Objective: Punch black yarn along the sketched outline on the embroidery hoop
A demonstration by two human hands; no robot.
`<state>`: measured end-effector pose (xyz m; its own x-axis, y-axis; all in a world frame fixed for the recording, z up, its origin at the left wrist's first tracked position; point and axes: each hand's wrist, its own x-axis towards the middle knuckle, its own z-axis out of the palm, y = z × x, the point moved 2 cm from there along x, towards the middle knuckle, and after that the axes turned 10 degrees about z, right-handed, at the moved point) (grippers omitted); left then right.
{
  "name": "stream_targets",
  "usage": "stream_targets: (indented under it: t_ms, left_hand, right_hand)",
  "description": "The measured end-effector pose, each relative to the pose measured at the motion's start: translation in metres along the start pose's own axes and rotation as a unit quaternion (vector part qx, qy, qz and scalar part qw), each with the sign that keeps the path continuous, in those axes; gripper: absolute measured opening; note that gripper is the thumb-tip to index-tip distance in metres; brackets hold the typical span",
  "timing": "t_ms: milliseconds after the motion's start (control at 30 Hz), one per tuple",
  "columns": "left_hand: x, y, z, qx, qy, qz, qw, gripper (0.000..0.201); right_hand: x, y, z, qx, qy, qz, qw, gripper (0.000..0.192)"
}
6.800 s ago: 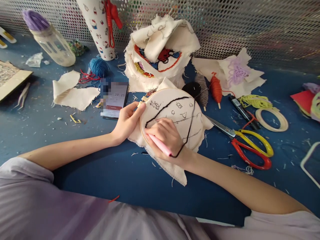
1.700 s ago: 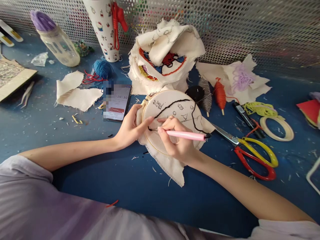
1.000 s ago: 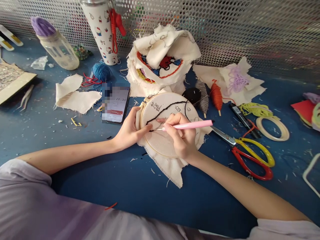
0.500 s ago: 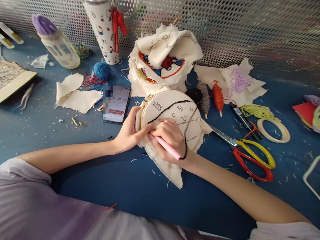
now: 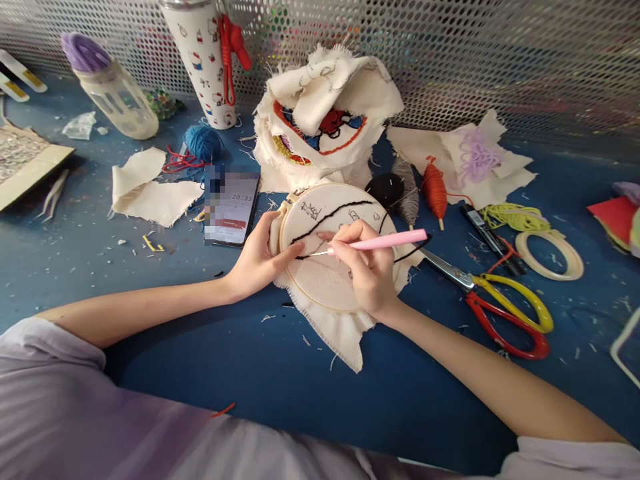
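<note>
White cloth (image 5: 320, 283) is stretched in a round embroidery hoop (image 5: 283, 230), with pencil drawings and a curved line of black yarn (image 5: 333, 215) across its upper part. My left hand (image 5: 260, 260) grips the hoop's left edge, the thumb lying on the cloth. Pinched in my right hand (image 5: 370, 267) is a pink punch needle (image 5: 385, 240), tilted nearly flat over the cloth. Its thin metal tip points left, close to my left thumb, where the black yarn meets the cloth. More black yarn trails from the handle's back end. My right hand hides part of the drawing.
Behind the hoop lies a pile of embroidered cloth (image 5: 320, 167). Scissors (image 5: 510, 313), a marker (image 5: 487, 237) and a tape roll (image 5: 550, 257) are on the right. A phone (image 5: 235, 207) lies left of the hoop; a tumbler (image 5: 200, 73) and a bottle (image 5: 120, 100) stand farther back.
My right hand has swung the punch needle from pointing down toward me to lying nearly level, its handle now to the right. The needle tip has come into view. My left hand stays on the hoop.
</note>
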<state>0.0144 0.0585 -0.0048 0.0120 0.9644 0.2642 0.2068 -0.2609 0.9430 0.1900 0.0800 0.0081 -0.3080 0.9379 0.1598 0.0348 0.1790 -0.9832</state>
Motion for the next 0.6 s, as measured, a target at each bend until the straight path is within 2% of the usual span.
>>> stream_targets:
  t_ms: [133, 233, 300, 367, 433, 500, 600]
  left_hand:
    - [0.000, 0.000, 0.000, -0.001, -0.001, -0.008, 1.000, 0.035]
    - [0.000, 0.001, -0.001, 0.013, 0.003, 0.004, 1.000, 0.035]
    - [0.000, 0.002, -0.001, 0.027, 0.006, 0.019, 0.999, 0.034]
    - [-0.001, 0.003, -0.002, 0.038, 0.010, 0.039, 0.998, 0.035]
    - [-0.002, 0.004, -0.002, 0.041, 0.013, 0.058, 0.997, 0.036]
    - [-0.002, 0.003, -0.001, 0.038, 0.008, 0.059, 0.997, 0.036]
    - [-0.002, 0.001, -0.001, 0.037, -0.001, 0.029, 0.999, 0.036]
  right_hand:
    - [-0.001, -0.001, 0.000, -0.020, -0.002, -0.018, 1.000, 0.014]
    - [-0.005, -0.004, 0.004, -0.091, -0.015, -0.083, 0.992, 0.015]
    - [-0.008, -0.007, 0.009, -0.184, -0.031, -0.166, 0.968, 0.016]
    - [-0.011, -0.009, 0.014, -0.287, -0.045, -0.242, 0.926, 0.018]
    - [-0.010, -0.009, 0.017, -0.345, -0.047, -0.266, 0.899, 0.018]
    - [-0.008, -0.008, 0.016, -0.329, -0.054, -0.226, 0.915, 0.016]
    - [-0.005, -0.005, 0.010, -0.206, -0.051, -0.113, 0.971, 0.013]
